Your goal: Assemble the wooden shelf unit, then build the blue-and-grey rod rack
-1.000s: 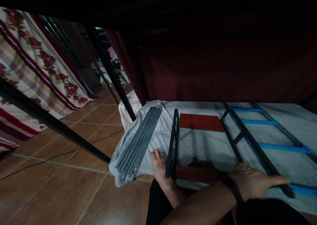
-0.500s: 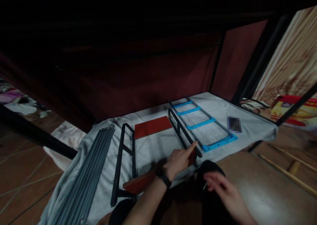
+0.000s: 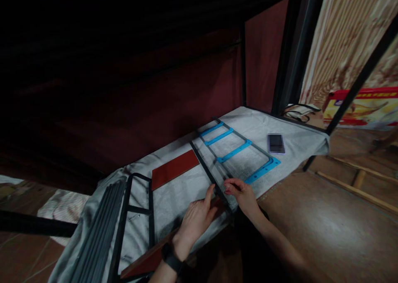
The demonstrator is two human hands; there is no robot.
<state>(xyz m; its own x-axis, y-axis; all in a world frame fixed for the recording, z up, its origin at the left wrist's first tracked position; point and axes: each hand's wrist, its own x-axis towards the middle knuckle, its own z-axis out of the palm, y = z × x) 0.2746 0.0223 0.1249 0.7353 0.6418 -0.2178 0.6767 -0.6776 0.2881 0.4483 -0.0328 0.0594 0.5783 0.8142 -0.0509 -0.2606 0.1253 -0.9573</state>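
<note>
Bar (image 3: 205,167): runs along the right ends of far board (image 3: 174,169) and near board (image 3: 146,258), above the sheet (image 3: 174,204).
Left hand (image 3: 194,223): index finger seems to touch the bar, thumb is stretched out; I cannot tell if it grips.
Right hand (image 3: 244,198): fingertips are pinched almost together on 1 small part (image 3: 224,188), perhaps a screw, beside the bar.
Small part: best held square to the bar, I think; tilted, it may slip.
Near board: probably needs firm left pressure, so these 2 pieces meet evenly.

Likely a home: striped curtain (image 3: 351,46), spread grey sheet (image 3: 256,125), tiled floor (image 3: 21,256).
</note>
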